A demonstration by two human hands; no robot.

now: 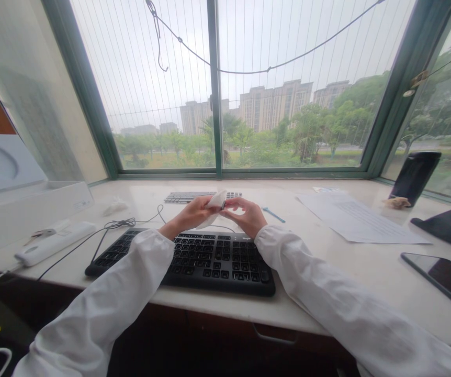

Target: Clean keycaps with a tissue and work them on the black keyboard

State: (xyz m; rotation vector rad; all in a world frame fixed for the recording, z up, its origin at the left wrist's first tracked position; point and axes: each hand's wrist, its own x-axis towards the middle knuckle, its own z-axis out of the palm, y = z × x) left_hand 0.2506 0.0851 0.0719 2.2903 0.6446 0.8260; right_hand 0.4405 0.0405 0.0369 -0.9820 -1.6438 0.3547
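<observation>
My left hand (pixel 194 213) is closed on a crumpled white tissue (pixel 216 201), which hangs down a little below the fingers. My right hand (pixel 247 215) meets it from the right, fingertips pinching a small dark piece (pixel 223 206) at the tissue's edge; what the piece is cannot be made out. Both hands are raised above the back edge of a black keyboard (pixel 217 285), whose keycaps appear to be off in many places. Behind the hands lie rows of loose keycaps (pixel 182 197), partly hidden by the fingers.
A blue stick (pixel 273 214) and paper sheets (pixel 359 214) lie to the right, with a phone (pixel 445 277) and a black upright object (pixel 416 178) farther right. At left are a white power strip (pixel 55 243), a cable (pixel 120 223) and a crumpled tissue (pixel 114 206).
</observation>
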